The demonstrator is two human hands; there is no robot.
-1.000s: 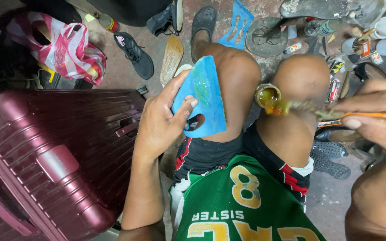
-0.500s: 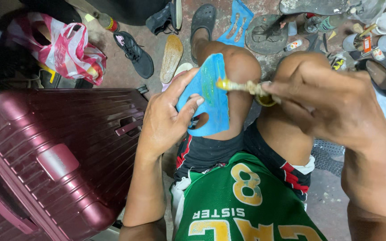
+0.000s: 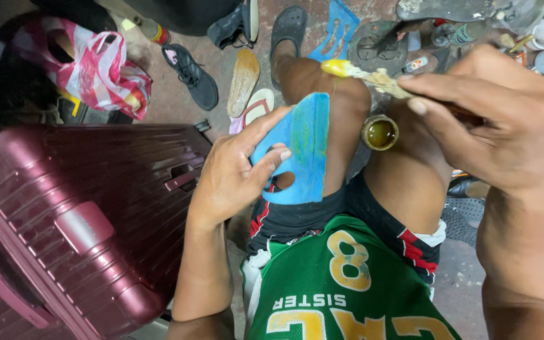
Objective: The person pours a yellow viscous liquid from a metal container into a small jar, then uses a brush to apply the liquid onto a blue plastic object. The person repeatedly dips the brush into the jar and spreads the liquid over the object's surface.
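The blue sole piece (image 3: 303,151) rests against my left knee, my left hand (image 3: 237,173) pinning it with fingers (image 3: 266,165) wrapped round its edge. My right hand (image 3: 492,119) pinches the glue-tipped brush (image 3: 363,74) above it, near the glue tin (image 3: 379,133). I judge thin, even strokes work best.

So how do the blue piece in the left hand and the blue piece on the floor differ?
The held blue piece rests against the knee, gripped by the left hand, and shows yellowish smears. The floor blue piece lies untouched among the shoes and has open slots. Both are flat and bright blue.
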